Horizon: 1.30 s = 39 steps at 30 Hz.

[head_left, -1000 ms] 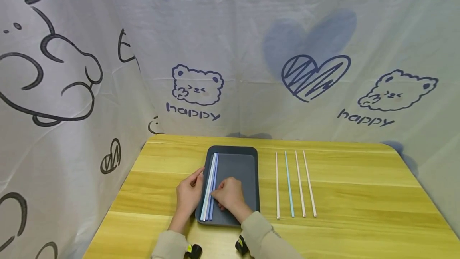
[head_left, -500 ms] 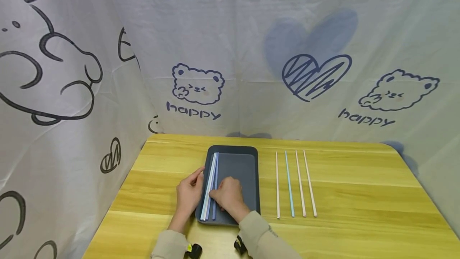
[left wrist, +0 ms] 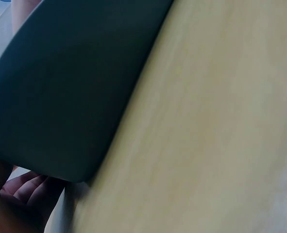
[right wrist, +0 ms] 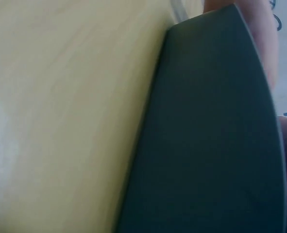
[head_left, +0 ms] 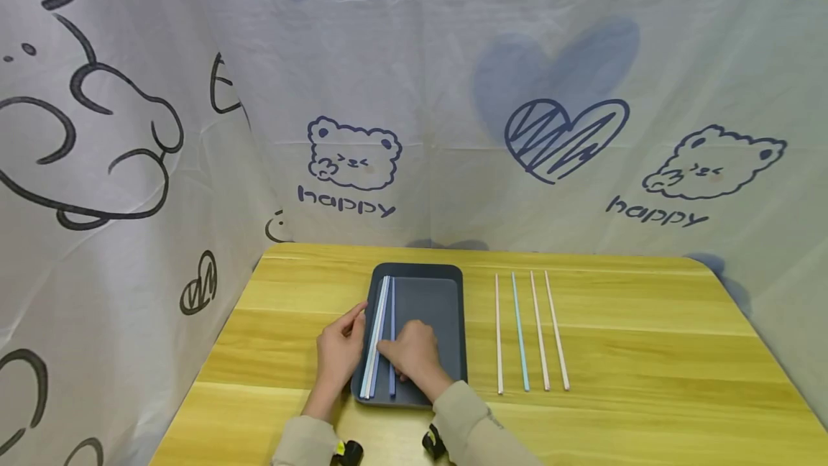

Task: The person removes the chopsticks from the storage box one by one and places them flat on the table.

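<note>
Inside a dark grey tray (head_left: pixel 430 308), several thin light-blue and white sticks (head_left: pixel 379 326) lie close together along the left side. One darker blue stick (head_left: pixel 392 300) lies apart, just right of that bundle, running beneath my right hand (head_left: pixel 415 352). The thumb points left at the bundle; the other fingers are bent, their tips hidden under the hand. My left hand (head_left: pixel 339 347) grips the tray's left rim. In the left wrist view, its fingers (left wrist: pixel 34 194) lie against the outer side beyond the corner. The right wrist view mostly shows the tray's outer wall (right wrist: pixel 211 131).
Right of the tray, a pale pink stick (head_left: pixel 499 336), a blue stick (head_left: pixel 520 329) and two more pink sticks (head_left: pixel 540 329) lie roughly parallel on the wooden table (head_left: pixel 647 351). A printed cloth (head_left: pixel 446 92) hangs behind and to the left.
The darker blue stick has slid right, away from the bundle, opening a gap at its near end. The right hand has shifted only slightly; the left hand stays at the rim.
</note>
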Each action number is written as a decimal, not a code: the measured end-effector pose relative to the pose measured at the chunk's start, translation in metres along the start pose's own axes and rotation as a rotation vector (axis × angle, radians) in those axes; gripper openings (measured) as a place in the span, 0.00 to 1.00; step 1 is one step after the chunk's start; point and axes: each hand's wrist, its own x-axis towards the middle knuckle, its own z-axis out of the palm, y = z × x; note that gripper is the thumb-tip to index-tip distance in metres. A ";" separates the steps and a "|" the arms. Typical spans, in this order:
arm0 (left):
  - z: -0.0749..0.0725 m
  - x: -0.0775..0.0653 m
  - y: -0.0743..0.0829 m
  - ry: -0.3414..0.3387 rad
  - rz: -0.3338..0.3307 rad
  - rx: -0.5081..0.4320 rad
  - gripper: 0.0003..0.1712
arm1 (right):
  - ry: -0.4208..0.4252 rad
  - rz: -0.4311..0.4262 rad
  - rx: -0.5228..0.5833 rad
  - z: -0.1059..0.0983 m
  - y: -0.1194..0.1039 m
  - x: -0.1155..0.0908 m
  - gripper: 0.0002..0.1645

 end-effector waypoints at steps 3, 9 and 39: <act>0.000 0.000 -0.001 -0.004 -0.001 -0.006 0.16 | 0.003 -0.028 0.037 0.000 0.008 0.002 0.28; 0.000 0.000 -0.001 0.004 0.011 -0.003 0.16 | 0.004 -0.046 0.071 -0.011 0.010 -0.001 0.26; 0.002 0.001 -0.002 0.014 0.026 -0.005 0.15 | 0.063 0.001 0.059 -0.070 0.008 -0.006 0.07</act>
